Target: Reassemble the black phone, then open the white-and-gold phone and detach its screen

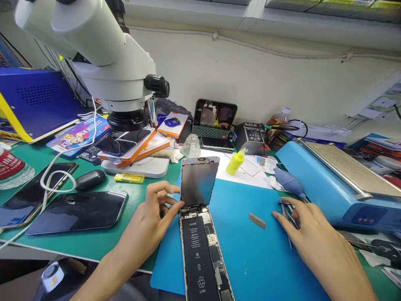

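Green benchtop shows left of a blue mat. At bottom centre, an opened phone holds a black battery; the left hand pinches its raised screen. At right, the right hand grips a metal tool, possibly tweezers. Near centre stand a yellow bottle and a glass jar, contents unclear.

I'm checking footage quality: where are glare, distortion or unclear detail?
Head view: bluish sheen on the grey metallic screen back; same view, apparent wide-angle stretch near the edges, as in the boxy light-blue machine; same view, finest print on the black rectangular battery illegible.
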`<state>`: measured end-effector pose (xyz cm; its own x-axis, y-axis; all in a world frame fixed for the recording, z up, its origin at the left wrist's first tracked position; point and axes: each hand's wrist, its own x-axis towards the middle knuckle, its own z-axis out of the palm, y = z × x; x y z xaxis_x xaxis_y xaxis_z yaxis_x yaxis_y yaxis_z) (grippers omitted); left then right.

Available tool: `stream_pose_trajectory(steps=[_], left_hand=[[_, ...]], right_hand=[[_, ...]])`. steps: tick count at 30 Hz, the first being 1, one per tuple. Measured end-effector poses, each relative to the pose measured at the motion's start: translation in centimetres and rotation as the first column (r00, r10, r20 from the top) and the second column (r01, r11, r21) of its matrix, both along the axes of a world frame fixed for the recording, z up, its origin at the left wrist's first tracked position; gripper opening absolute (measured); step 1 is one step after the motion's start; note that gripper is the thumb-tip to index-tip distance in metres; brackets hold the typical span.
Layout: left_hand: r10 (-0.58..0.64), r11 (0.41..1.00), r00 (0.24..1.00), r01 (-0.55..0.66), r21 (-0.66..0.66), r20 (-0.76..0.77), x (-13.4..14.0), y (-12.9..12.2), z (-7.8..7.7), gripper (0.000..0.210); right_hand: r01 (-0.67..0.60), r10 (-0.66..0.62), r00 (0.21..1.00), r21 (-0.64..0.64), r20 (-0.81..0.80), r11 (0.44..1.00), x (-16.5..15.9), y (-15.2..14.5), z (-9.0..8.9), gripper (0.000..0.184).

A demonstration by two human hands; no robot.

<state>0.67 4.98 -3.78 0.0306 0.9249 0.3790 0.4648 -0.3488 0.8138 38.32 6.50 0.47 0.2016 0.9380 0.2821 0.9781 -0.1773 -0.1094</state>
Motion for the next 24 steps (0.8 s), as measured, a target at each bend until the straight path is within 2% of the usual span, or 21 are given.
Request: stream_pose_trajectory(steps=[4, 8, 14, 16, 19, 24], left_hand=[[-0.061, 0.998, 0.991, 0.062, 0.005, -0.119, -0.1, -0.1, 0.6, 0.016], [-0.138, 0.99, 0.971, 0.142, 0.007, -0.194, -0.2, -0.1, 1.1, 0.025], [-0.2, 0.979, 0.952, 0.201, -0.021, -0.233, -0.4, -0.3, 1.1, 0.027], [-0.208, 0.978, 0.948, 0.205, -0.038, -0.241, -0.5, -0.4, 1.1, 0.023], [-0.22, 0.976, 0.941, 0.211, -0.061, -0.259, -0.7, -0.6, 1.0, 0.019], [-0.205, 0.979, 0.936, 0.195, -0.062, -0.287, -1.0, -0.6, 0.8, 0.018]], right_hand=[[-0.017, 0.016, 0.999, 0.021, 0.036, 1.0, -0.3, -0.2, -0.3, 0.064], [-0.044, 0.04, 0.998, 0.088, 0.048, 0.995, -1.1, -0.2, 0.1, 0.06], [-0.148, 0.19, 0.973, 0.274, -0.133, 0.95, -3.9, -1.1, 1.7, 0.042], [-0.166, 0.26, 0.934, 0.348, -0.244, 0.923, -5.6, -1.7, 2.1, 0.03], [-0.198, 0.385, 0.82, 0.422, -0.423, 0.885, -7.9, -2.1, 1.6, 0.017], [-0.317, 0.494, 0.708, 0.398, -0.505, 0.861, -9.7, -2.0, -0.4, 0.01]])
